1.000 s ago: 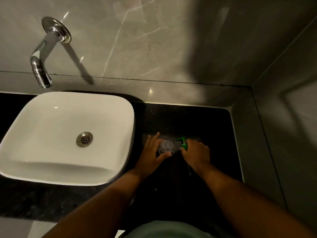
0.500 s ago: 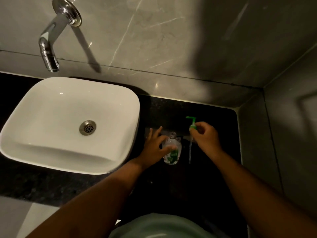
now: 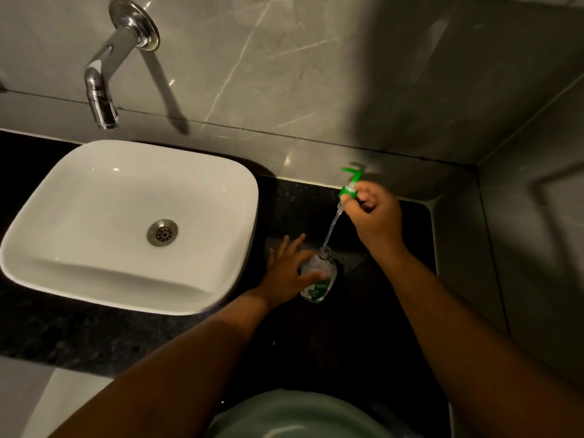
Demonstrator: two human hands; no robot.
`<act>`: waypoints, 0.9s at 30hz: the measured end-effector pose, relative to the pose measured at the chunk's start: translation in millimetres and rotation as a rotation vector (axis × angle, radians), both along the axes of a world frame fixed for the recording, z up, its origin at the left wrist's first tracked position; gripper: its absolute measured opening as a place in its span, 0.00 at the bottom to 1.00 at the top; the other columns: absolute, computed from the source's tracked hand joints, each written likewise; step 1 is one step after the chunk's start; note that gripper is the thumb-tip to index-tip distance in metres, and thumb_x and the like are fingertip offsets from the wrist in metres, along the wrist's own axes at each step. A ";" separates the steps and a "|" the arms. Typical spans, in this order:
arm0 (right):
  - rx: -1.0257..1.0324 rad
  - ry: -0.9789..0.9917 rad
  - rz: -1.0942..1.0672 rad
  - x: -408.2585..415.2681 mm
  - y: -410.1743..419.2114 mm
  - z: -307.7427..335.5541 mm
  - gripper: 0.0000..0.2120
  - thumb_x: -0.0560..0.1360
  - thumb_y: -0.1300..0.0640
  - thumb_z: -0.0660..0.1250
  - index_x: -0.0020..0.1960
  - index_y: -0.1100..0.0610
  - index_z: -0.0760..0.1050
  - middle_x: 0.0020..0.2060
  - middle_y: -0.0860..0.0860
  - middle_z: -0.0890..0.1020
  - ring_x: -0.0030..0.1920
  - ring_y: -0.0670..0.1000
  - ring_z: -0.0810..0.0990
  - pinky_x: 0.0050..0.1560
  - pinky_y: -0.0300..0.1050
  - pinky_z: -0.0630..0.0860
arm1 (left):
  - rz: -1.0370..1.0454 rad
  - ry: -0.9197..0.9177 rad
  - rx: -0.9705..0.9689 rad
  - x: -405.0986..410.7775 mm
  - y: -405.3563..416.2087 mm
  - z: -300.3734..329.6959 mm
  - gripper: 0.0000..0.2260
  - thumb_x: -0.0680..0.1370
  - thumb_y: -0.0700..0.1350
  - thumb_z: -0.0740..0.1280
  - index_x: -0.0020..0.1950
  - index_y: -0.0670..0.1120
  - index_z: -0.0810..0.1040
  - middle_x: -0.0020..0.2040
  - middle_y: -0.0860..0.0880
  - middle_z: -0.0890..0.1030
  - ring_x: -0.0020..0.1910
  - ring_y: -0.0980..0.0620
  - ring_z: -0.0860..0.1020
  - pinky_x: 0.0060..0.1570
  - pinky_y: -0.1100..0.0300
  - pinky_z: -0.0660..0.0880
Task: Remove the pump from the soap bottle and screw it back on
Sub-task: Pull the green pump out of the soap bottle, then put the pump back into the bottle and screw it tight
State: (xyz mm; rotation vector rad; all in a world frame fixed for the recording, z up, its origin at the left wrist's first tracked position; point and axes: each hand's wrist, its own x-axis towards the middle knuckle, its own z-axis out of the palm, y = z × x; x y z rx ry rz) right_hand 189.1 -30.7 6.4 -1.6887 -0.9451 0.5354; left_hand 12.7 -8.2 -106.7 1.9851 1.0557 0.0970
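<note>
A small clear soap bottle (image 3: 319, 281) with a green label stands on the black counter (image 3: 363, 327), right of the sink. My left hand (image 3: 289, 270) grips its body from the left. My right hand (image 3: 374, 218) holds the green pump (image 3: 349, 183) by its collar, raised above and behind the bottle. The pump's clear tube (image 3: 331, 226) slants down from it, and its lower tip sits at the bottle's open neck.
A white basin (image 3: 63, 248) with a metal drain fills the left of the counter. A chrome tap (image 3: 101, 83) juts from the grey marble wall above it. A side wall (image 3: 521, 248) closes the counter on the right.
My right hand has lifted the pump up and away from the bottle, drawing the tube almost fully out of the neck. My left hand keeps holding the bottle.
</note>
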 end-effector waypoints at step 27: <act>-0.346 0.188 0.324 -15.5 -38.8 -49.3 0.28 0.72 0.65 0.70 0.69 0.54 0.68 0.59 0.49 0.79 0.58 0.44 0.78 0.54 0.39 0.78 | 0.035 -0.040 0.002 -0.1 -7.0 -2.0 0.28 0.73 0.63 0.67 0.71 0.58 0.67 0.77 0.55 0.61 0.77 0.51 0.50 0.72 0.38 0.37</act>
